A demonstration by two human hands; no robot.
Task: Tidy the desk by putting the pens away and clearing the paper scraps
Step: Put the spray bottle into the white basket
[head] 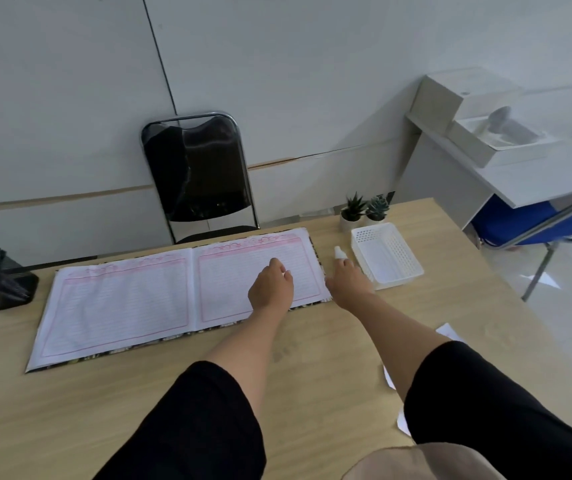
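Observation:
My right hand (348, 282) reaches forward just left of the white plastic basket (400, 268) and pinches a small white paper scrap (340, 251) at its fingertips. On the right page of an open lined notebook (122, 299) lies my left hand (271, 284), fingers curled down; a pale speck shows at the fingertips, and whether it holds anything is unclear. More white paper scraps lie on the desk by my right arm, one scrap (449, 332) to its right and another scrap (389, 377) under the forearm. A black pen holder (4, 285) with several pens stands at the far left.
Two small potted succulents (364, 209) stand behind the basket. A black folding chair (201, 174) faces the desk's far edge. The wooden desk (104, 410) ends close to the right of the basket. A white counter with boxes stands at the back right.

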